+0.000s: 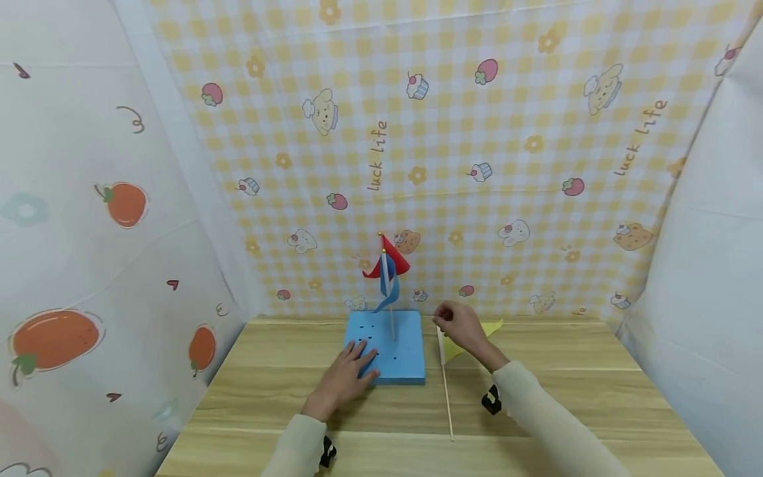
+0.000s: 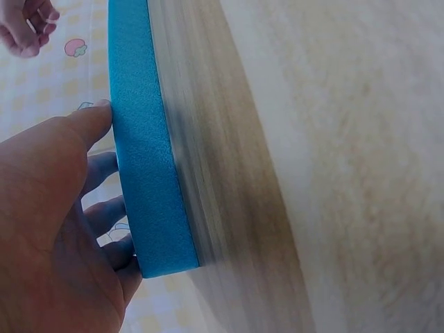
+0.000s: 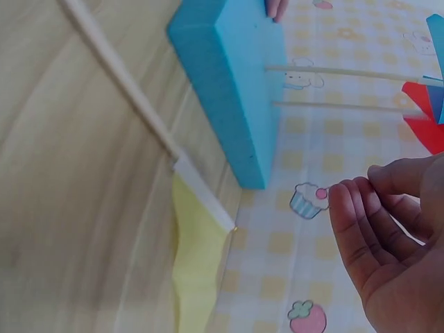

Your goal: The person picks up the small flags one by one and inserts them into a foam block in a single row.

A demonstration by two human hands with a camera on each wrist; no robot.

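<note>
A blue foam block (image 1: 408, 364) with several small holes lies on the table. My left hand (image 1: 342, 379) rests on its near left part, fingers spread; the left wrist view shows the thumb (image 2: 94, 123) touching the block. Two flags on thin sticks stand upright in the block, a blue flag (image 1: 390, 286) and, behind it, a red flag (image 1: 398, 260). To the block's right, a yellow flag (image 3: 198, 257) lies on the table, its stick (image 1: 447, 401) pointing towards me. Above that flag hovers my right hand (image 3: 395, 243), fingers loosely bent, thumb close to the fingertips, nothing held.
The wood-grain table (image 1: 548, 424) ends at a yellow checked cloth (image 1: 453, 132) behind the block. White patterned cloth (image 1: 155, 265) hangs on the left, and a white sheet (image 1: 703, 265) on the right. Black straps hang below both sleeves.
</note>
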